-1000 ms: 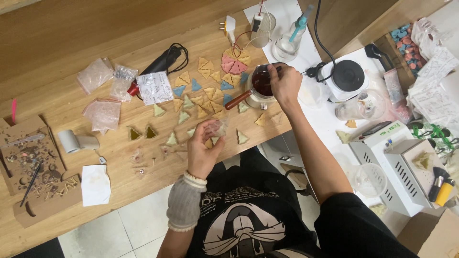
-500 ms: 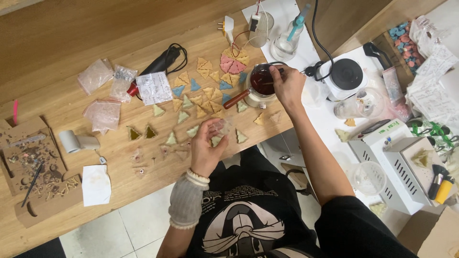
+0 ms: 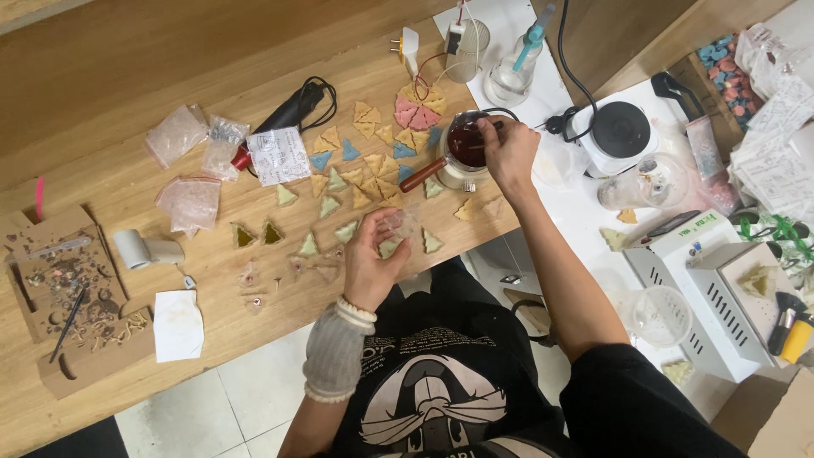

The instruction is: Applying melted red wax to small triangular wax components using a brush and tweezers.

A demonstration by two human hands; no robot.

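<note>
My left hand (image 3: 371, 254) holds a small clear triangular mould (image 3: 395, 231) just above the front edge of the wooden table (image 3: 102, 59). My right hand (image 3: 507, 151) reaches over a small metal pot (image 3: 465, 146) of dark red liquid and pinches a thin stick dipped into it. The pot has a red and wooden handle (image 3: 421, 175) pointing left. Several triangular pieces in yellow, green, blue and pink (image 3: 365, 161) lie spread across the table between both hands.
A small hot plate (image 3: 621, 131), glass jars (image 3: 511, 78) and a white machine (image 3: 721, 280) stand to the right on a white surface. Plastic bags (image 3: 191, 199), a tape roll (image 3: 136, 248), a cardboard tray of scraps (image 3: 64, 297) and a black tool (image 3: 288, 110) lie at left.
My right hand has shifted slightly over the pot with the stick. My left hand has lifted the mould a little nearer the pot.
</note>
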